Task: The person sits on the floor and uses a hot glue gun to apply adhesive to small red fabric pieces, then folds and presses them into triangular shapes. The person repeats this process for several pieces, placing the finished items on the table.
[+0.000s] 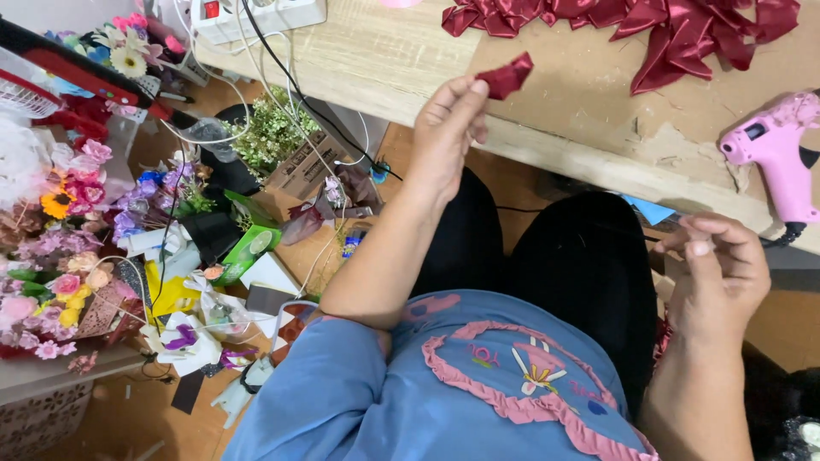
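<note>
My left hand (448, 132) is raised in front of the wooden table's edge (547, 149) and pinches a small folded piece of dark red satin ribbon (506, 75) between thumb and fingertips. A pile of similar red ribbon pieces (675, 30) lies on the table beyond it. My right hand (717, 269) hovers over my lap below the table edge, fingers curled together with nothing visible in them. A pink glue gun (779, 154) rests on the table just above that hand.
A white power strip (256, 15) with cables sits at the table's far left corner. On the floor to the left are bunches of artificial flowers (64, 201), a green leafy plant (269, 128), a green box (248, 252), wrappers and scraps.
</note>
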